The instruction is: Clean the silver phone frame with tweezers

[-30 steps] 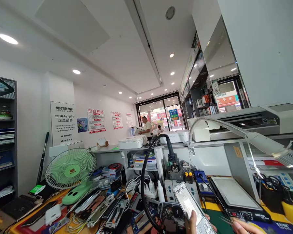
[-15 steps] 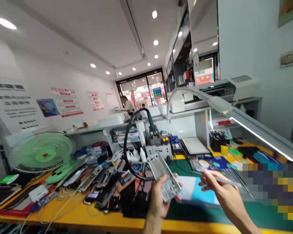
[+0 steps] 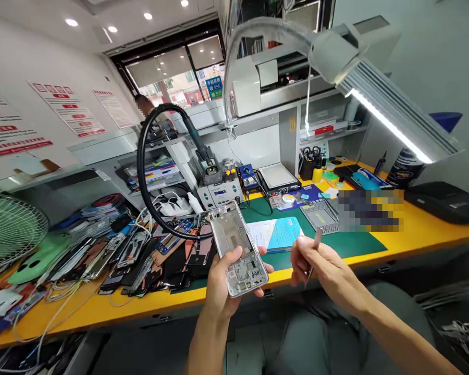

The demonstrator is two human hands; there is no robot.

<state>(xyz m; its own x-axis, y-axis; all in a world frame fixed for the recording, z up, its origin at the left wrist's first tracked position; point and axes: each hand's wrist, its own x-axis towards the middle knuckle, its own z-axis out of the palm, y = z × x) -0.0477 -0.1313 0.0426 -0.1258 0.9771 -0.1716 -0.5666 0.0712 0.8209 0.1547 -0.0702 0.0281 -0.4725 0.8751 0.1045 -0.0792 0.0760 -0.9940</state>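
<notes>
My left hand (image 3: 222, 276) is closed around the lower part of a silver phone frame (image 3: 230, 229), its thumb lying on the inner side. The frame is tilted, with bare metal and small cut-outs showing. To its right, my right hand (image 3: 316, 260) is closed on a slim grey metal tool (image 3: 318, 238). One flat end sticks up above the fingers and a thin end points down; its exact kind cannot be made out. The tool and the frame are apart. Behind both hands, a blue and white booklet (image 3: 283, 233) lies on the green mat (image 3: 359, 244).
Several phone parts (image 3: 140, 255) are heaped at the left beside a green fan (image 3: 15, 229). A black hose (image 3: 140, 172) loops down from the soldering station (image 3: 221, 194). A lit lamp (image 3: 391, 109) hangs at the upper right. A person (image 3: 150, 112) is at the far counter.
My view has tipped down and shifted right. The phone frame now shows its inner face more squarely. The tool in my right hand has turned from nearly level to steep.
</notes>
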